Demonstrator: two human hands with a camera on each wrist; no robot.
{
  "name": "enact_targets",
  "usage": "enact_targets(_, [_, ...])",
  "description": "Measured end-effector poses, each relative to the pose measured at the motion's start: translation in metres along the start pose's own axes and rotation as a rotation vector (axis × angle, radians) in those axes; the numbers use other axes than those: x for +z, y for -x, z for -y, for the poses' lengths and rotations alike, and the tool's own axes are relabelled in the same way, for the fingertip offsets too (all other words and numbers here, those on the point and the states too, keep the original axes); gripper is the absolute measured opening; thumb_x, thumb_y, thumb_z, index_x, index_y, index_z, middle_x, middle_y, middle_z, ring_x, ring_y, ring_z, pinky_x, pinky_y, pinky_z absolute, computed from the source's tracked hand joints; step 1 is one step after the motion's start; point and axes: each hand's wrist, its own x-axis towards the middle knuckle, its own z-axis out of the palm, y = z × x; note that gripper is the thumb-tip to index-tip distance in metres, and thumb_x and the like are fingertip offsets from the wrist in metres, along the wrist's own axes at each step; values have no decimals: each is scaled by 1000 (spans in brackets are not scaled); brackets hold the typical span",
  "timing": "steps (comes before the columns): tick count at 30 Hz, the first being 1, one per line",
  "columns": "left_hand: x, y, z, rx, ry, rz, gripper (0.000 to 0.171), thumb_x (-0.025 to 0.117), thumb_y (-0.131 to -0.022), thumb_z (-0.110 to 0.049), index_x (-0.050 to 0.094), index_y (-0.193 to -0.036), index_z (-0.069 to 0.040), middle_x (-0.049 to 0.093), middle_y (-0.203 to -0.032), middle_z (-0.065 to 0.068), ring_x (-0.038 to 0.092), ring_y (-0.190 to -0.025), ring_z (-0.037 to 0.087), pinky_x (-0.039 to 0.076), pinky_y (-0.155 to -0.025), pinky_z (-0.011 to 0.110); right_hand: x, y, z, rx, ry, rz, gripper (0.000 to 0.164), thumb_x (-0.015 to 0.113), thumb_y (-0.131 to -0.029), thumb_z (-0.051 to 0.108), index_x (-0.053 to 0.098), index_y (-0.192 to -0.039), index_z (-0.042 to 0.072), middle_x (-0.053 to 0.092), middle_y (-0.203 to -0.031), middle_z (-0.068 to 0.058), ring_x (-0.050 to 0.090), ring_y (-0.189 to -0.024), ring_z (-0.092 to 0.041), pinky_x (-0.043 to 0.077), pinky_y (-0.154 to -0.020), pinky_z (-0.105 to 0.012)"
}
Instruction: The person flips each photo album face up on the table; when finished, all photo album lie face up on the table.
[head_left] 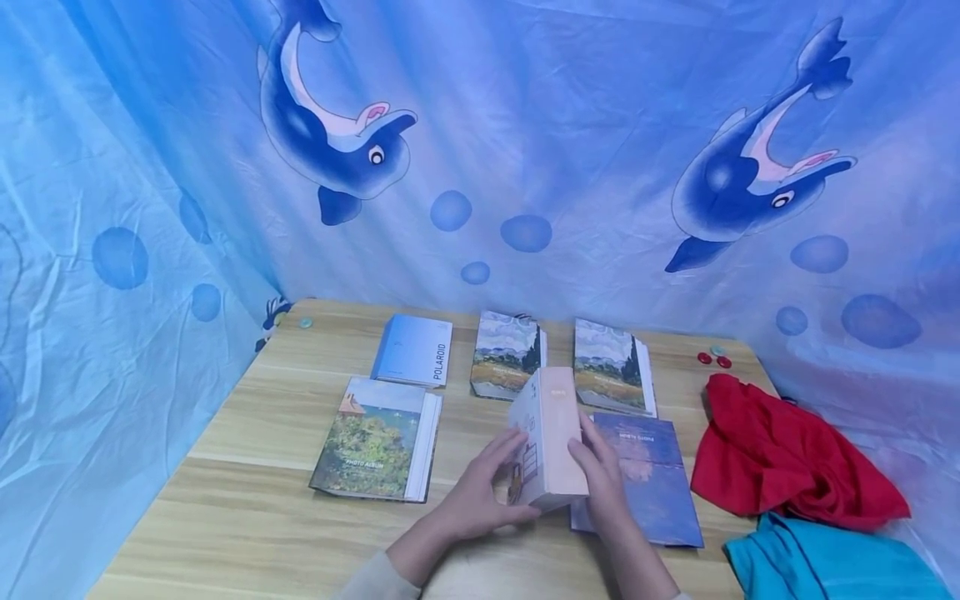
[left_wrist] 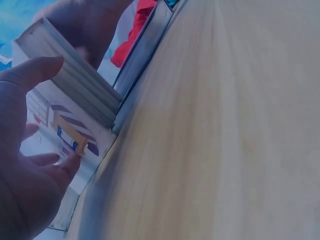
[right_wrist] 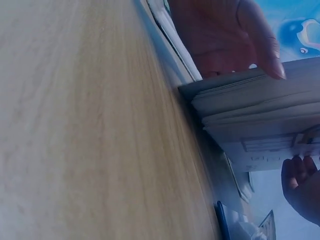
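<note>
Both hands hold a thick photo album (head_left: 564, 437) with a pale pink spine and a white cover printed with a building. It stands on edge, spine up, at the middle of the table. My left hand (head_left: 476, 493) grips its left side, fingers against the printed cover and thumb on the near page end, as the left wrist view shows. Opposite, my right hand (head_left: 606, 479) holds the other cover, its thumb (right_wrist: 267, 52) over the edge of the pages. A purple-blue photo album (head_left: 663, 487) lies flat beside the right hand, partly covered by it.
Left of the hands lies a garden-picture photo album (head_left: 367, 446). Behind are a blue Polaroid album (head_left: 412, 350) and two landscape albums, one left (head_left: 504, 354) and one right (head_left: 609, 364). Red cloth (head_left: 787, 462) and teal cloth (head_left: 832, 562) sit at right, near red buttons (head_left: 705, 358).
</note>
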Motion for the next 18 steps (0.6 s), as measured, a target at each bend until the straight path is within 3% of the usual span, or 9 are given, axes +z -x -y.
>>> enact_targets(3, [2, -1, 0, 15, 91, 13, 102, 90, -75, -28, 32, -159, -17, 23, -166, 6, 29, -149, 29, 39, -114, 41, 1, 0, -1, -32, 37, 42, 58, 41, -106, 16, 24, -160, 2, 34, -154, -33, 68, -99, -16, 61, -77, -32])
enact_targets(5, [1, -1, 0, 22, 136, 16, 102, 90, -75, -23, 32, -159, -17, 24, -166, 6, 31, -148, 29, 42, -112, 37, 1, 0, -2, -44, 80, 74, 59, 39, -107, 18, 21, -161, 3, 25, -160, -30, 61, -114, -20, 58, -83, -29])
enact_targets(8, [-2, 0, -2, 20, 115, 3, 102, 90, -75, -26, 32, -159, -23, 29, -164, 1, 35, -146, 26, 41, -113, 44, 1, -1, -6, -33, 140, 117, 61, 40, -107, 20, 17, -162, 8, 16, -165, -24, 43, -136, -34, 50, -95, -24])
enact_targets(11, [-7, 1, -3, 31, 106, 2, 104, 91, -74, -28, 31, -159, -30, 33, -162, -4, 40, -143, 26, 43, -111, 50, 2, -1, -9, -23, 181, 151, 62, 43, -107, 20, 17, -163, 11, 18, -165, -22, 26, -146, -41, 41, -102, -20])
enact_targets(14, [-11, 1, -4, 69, 103, 7, 107, 91, -74, -27, 27, -160, -32, 35, -160, -5, 45, -139, 27, 49, -105, 49, 4, -2, -11, -18, 206, 161, 63, 47, -106, 18, 19, -163, 11, 27, -162, -23, 31, -144, -43, 40, -105, -23])
enact_targets(18, [-16, 1, -8, 115, -9, -17, 113, 92, -73, -33, 22, -162, -31, 28, -164, -3, 43, -141, 28, 48, -106, 51, 7, -4, -12, -24, 225, 167, 62, 48, -106, 16, 21, -162, 7, 35, -156, -27, 39, -138, -45, 45, -106, -37])
